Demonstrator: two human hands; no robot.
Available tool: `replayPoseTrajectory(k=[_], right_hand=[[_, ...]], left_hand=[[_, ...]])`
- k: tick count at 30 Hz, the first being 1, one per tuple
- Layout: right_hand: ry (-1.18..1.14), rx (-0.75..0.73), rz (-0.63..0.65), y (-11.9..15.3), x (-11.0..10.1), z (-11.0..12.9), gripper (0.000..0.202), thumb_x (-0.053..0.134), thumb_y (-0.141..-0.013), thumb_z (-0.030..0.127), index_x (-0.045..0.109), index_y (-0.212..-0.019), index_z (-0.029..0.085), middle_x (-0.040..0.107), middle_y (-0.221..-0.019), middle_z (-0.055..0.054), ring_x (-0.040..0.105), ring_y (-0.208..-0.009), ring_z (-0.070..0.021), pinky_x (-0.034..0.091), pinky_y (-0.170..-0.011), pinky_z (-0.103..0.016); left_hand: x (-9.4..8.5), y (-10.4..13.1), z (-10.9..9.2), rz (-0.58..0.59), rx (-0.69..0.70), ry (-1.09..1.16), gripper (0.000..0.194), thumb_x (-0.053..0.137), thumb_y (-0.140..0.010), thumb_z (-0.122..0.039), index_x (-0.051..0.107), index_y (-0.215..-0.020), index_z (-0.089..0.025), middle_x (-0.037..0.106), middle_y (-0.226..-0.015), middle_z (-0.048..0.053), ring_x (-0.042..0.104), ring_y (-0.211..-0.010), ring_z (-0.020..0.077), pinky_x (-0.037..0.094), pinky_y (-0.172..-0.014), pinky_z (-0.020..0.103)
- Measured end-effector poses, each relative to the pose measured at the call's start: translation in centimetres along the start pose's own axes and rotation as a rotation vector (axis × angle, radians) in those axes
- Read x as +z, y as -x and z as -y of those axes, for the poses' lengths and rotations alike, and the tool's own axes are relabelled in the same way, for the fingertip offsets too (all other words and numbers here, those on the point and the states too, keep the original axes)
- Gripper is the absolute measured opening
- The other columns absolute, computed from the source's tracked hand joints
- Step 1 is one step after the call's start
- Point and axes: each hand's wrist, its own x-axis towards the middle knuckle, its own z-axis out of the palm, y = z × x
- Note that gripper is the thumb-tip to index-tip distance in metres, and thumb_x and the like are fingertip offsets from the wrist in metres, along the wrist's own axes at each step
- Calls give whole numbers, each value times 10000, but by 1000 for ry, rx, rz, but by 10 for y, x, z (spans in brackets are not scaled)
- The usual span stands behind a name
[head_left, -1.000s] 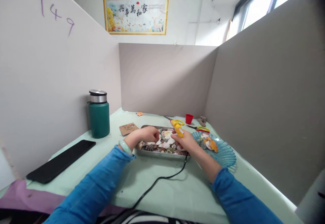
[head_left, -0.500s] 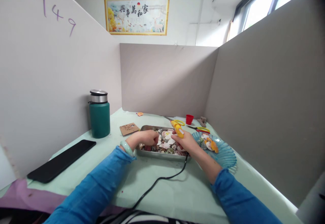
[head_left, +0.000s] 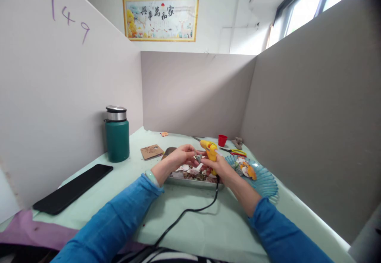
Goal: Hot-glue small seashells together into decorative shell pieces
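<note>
My right hand [head_left: 218, 167] is wrapped round a yellow hot glue gun [head_left: 210, 151], whose black cord [head_left: 190, 209] runs down towards me. A small grey-white shell [head_left: 198, 158] sits between the fingertips of my two hands. My left hand [head_left: 185, 156] is closed on it with a pinch, and the right fingertips seem to touch it too. Both hands are above a metal tray [head_left: 190, 182] full of mixed shells [head_left: 193, 173]. The gun's front points up and left, over the far side of the tray. My fingers hide part of the tray's contents.
A blue glass plate [head_left: 269, 183] with shell pieces [head_left: 246, 169] is at right. Behind it lie yellow-handled pliers [head_left: 238, 152] and a red cup [head_left: 222, 140]. On the left are a brown card [head_left: 151, 151], a green bottle [head_left: 117, 140] and a black phone-like slab [head_left: 73, 189]. Partitions enclose three sides.
My left hand has risen from the tray and moved right with a small shell, meeting my right hand. The glue gun has turned so its side shows more.
</note>
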Motion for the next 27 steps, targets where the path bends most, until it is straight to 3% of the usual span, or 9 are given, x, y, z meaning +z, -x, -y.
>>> replayPoseTrajectory(k=[7,16,20,27], right_hand=[[17,-25,-64,-4,-1,-5,396,672,-657,345,503,-982,195,552,-639,24,527,-530,-111,401,-449,-206],[56,-47,-81,-2,0,0,412,678,-630,319,493,-973,184,533,-623,39,505,-509,-98,361,-410,-186],[101,-16,-97,-3,0,-1,388,665,-623,313,499,-947,179,510,-576,62,456,-452,-78,314,-385,-178],[334,7,-220,-8,-4,-9,316,641,-633,325,534,-907,209,533,-574,62,470,-416,-85,339,-403,-196]], left_hand=[[3,0,1,28,-64,-10,280,668,-721,-309,486,-851,-141,636,-727,56,660,-657,173,520,-685,346],[-7,0,-1,54,-40,-42,250,670,-721,-278,506,-843,-134,635,-793,77,662,-705,189,531,-682,355],[-12,-1,1,30,-92,-26,267,694,-696,-278,507,-820,-132,636,-834,90,660,-721,191,530,-680,348],[-12,3,-5,113,-119,107,261,725,-655,-207,534,-809,-118,615,-816,59,611,-624,110,507,-636,278]])
